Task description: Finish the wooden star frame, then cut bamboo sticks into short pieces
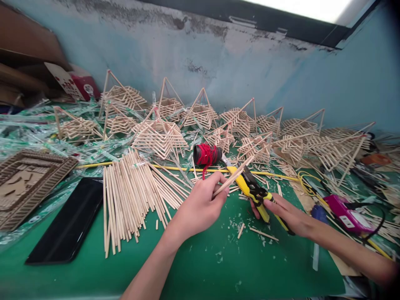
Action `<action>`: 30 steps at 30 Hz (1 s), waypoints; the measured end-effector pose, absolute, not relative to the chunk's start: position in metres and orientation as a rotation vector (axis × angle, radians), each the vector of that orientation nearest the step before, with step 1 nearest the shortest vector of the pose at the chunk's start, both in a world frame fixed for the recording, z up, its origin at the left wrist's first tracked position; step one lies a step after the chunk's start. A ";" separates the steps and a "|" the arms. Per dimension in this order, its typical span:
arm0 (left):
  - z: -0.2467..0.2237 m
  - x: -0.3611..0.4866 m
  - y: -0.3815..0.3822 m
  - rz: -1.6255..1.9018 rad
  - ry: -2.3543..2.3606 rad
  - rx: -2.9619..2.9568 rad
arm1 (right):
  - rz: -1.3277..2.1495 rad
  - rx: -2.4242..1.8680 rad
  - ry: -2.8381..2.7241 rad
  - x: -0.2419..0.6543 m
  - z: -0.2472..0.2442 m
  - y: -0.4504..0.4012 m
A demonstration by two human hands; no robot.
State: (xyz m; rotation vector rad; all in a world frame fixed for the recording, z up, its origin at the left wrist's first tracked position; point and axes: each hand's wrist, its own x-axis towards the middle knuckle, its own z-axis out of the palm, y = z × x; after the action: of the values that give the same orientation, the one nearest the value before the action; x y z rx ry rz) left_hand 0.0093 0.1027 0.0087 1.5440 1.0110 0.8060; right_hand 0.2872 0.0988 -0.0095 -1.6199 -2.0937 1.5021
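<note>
My left hand (200, 204) is closed around thin wooden sticks (239, 170), which point up to the right; their exact number is unclear. Yellow-and-black pliers (253, 187) are gripped in my right hand (290, 214), with their jaws close to the sticks and partly behind them. I cannot tell whether the jaws touch the sticks. A spool of red thread (208, 155) lies just beyond my left hand. Loose sticks (131, 202) are fanned out to its left. Short cut pieces (264, 234) lie on the green table (218, 271) below the pliers.
Several stick frames (159, 135) stand along the wall among plastic strips. A black flat device (67, 225) and a cardboard tray (34, 183) are at left. At right are a magenta device (350, 214), a blue object (318, 214) and a yellow cable (275, 175) crossing the table.
</note>
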 end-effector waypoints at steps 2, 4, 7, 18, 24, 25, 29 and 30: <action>0.008 0.010 0.103 0.821 1.007 1.554 | 1.590 -1.561 -2.081 0.290 -0.008 0.101; 0.006 0.010 0.104 0.832 1.010 1.563 | 1.673 -1.522 -2.071 0.293 -0.009 0.105; 0.004 0.011 0.105 0.831 1.025 1.559 | 1.763 -1.491 -2.059 0.299 -0.010 0.111; 0.003 0.010 0.107 0.813 1.060 1.539 | 1.615 -1.539 -2.104 0.294 -0.010 0.111; 0.004 0.008 0.107 0.808 0.994 1.538 | 1.492 -1.572 -2.157 0.297 -0.015 0.109; 0.004 0.008 0.107 0.812 0.990 1.534 | 1.480 -1.580 -2.163 0.297 -0.015 0.109; 0.004 0.007 0.106 0.816 0.983 1.534 | 1.467 -1.597 -2.169 0.296 -0.013 0.107; 0.004 0.007 0.106 0.814 0.983 1.534 | 1.466 -1.604 -2.166 0.296 -0.012 0.106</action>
State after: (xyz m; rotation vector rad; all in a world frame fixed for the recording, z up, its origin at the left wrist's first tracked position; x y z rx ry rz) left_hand 0.0069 0.1060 0.0044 1.5344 0.9833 0.8145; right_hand 0.2959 0.1056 -0.0123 -1.6041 -2.1660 1.4665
